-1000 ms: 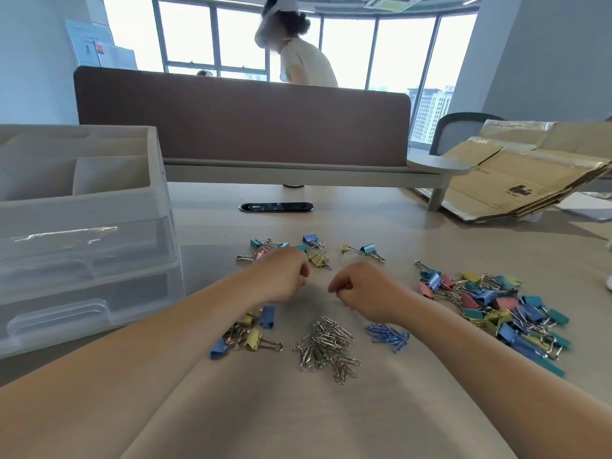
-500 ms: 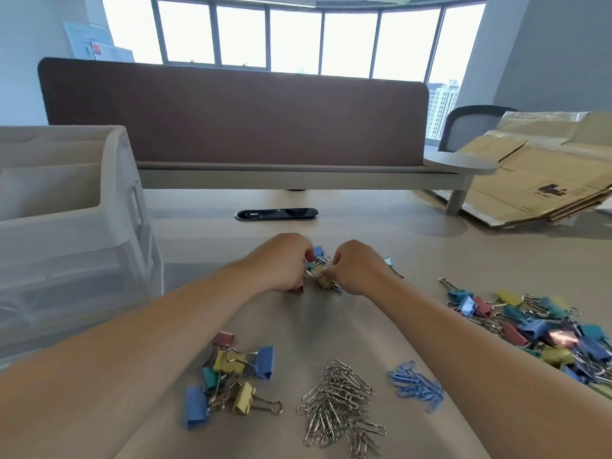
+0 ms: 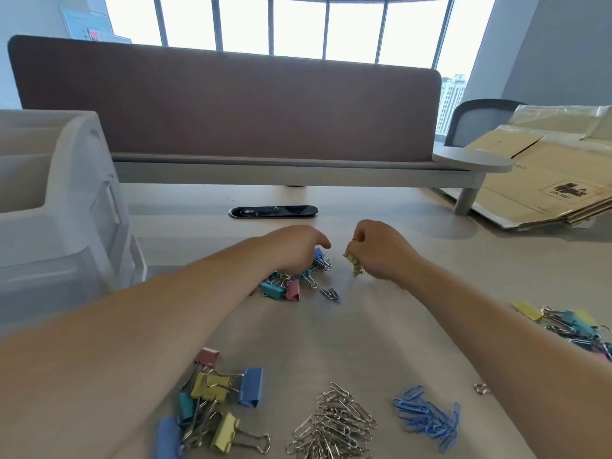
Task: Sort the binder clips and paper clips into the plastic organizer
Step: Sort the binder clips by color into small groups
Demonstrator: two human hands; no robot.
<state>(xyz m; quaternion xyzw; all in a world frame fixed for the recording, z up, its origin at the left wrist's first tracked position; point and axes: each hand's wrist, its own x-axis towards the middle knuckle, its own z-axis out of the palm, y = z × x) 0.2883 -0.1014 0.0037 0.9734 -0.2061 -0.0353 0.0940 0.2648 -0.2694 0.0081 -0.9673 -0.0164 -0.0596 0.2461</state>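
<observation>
Head view, only camera. Half a second ago both hands were pressed together over the small far cluster of binder clips; they have since drawn apart. Right hand [image 3: 384, 251] is lifted just off the counter [image 3: 414, 313], fingers curled closed in a pinch on a yellow binder clip [image 3: 352, 262] that hangs below the fingertips, clear of the cluster. Left hand [image 3: 296, 248] rests down on the far cluster [image 3: 291, 281], fingers loosely curled over the blue, teal and pink clips. Cannot tell whether it actually grips one or only steadies them. Two small paper clips [image 3: 331, 293] lie just beside that cluster, untouched.

Judgement: one clip has been separated from a tangle, so the pick is made and the carry to the organizer comes next.

Where the task items stand:
- Plastic organizer [image 3: 66, 200] at the far left of the counter, well apart from the right hand; its compartments are seen only in part, contents not readable.
- Near cluster of binder clips [image 3: 215, 395], bottom left.
- Silver paper clip heap [image 3: 334, 425], bottom centre.
- Blue paper clip heap [image 3: 430, 417] beside it.
- Large mixed pile [image 3: 569, 326] at the right edge, partly cut off.

Most of the sorting seems undone.
</observation>
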